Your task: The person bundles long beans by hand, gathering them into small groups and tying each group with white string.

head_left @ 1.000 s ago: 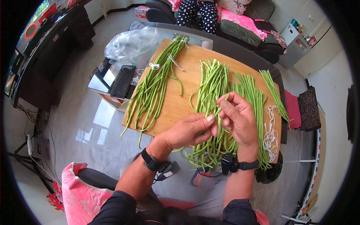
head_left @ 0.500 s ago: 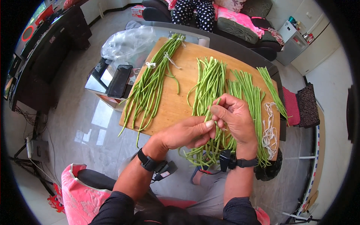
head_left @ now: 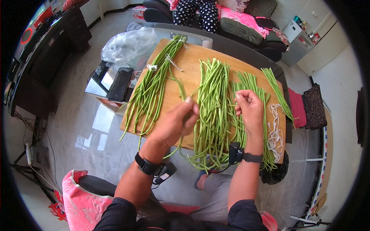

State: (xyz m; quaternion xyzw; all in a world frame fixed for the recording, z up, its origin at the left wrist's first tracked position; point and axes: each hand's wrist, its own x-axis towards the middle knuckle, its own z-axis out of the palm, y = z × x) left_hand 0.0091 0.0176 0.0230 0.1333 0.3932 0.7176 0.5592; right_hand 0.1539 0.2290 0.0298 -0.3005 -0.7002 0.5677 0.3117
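Observation:
My left hand (head_left: 181, 117) is closed around a single long bean (head_left: 181, 89); its blurred tip sticks up above my thumb and its thin tail hangs below the hand. With fingers curled in a pinch, my right hand (head_left: 249, 107) hovers over the shorter beans; whatever it pinches, if anything, is too small to tell. Between the hands lies a large loose pile of long beans (head_left: 214, 100), its lower ends drooping over the near edge of the wooden board (head_left: 189, 69). A bundle of long beans (head_left: 158, 84) tied with white string is on the left.
Shorter beans (head_left: 250, 82), a narrow bunch (head_left: 275, 88) and loose white strings (head_left: 275, 134) lie at the board's right. Left of the board are a clear plastic bag (head_left: 129, 44) and a black phone (head_left: 120, 84). A person in dotted trousers (head_left: 194, 13) sits beyond the table.
My hands, together before, have moved apart. The left went left and slightly up with a long bean; the right shifted slightly right and up, away from the pile.

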